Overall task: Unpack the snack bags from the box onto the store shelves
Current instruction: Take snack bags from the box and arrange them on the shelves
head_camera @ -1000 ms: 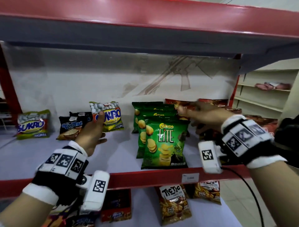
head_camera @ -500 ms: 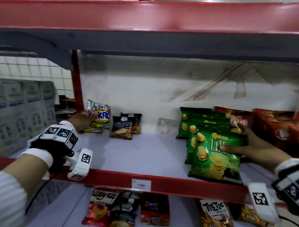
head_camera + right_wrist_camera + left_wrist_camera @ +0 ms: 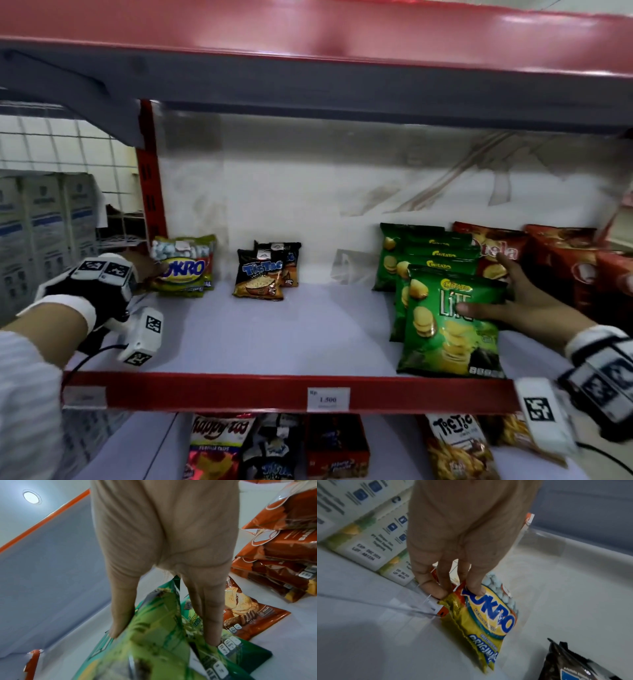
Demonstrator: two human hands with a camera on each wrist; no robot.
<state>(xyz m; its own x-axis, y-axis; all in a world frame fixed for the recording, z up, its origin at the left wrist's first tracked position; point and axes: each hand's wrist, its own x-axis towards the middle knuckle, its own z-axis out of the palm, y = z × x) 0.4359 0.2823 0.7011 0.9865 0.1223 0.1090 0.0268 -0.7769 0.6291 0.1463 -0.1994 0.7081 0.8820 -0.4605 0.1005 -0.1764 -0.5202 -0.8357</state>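
The left hand [image 3: 462, 545] is pinching the Sukro bag [image 3: 183, 265] by its side edge, thumb on the face and fingers behind, standing it up at the far left of the shelf [image 3: 274, 342] hard by the red upright [image 3: 150, 192]. Over on the other side, the right hand [image 3: 527, 305] is gripping the front green Chitato Lite bag [image 3: 452, 322], thumb across the face, fingers tucked behind it against the row of green bags. Both bags are sitting on the shelf; the box is not showing in any view. To finish this well, I'd be easing each bag upright, label facing out, bottom seam flat on the board, then letting go slowly so nothing is tipping forward onto the Tic Tac bags [image 3: 260, 274] or off the red lip
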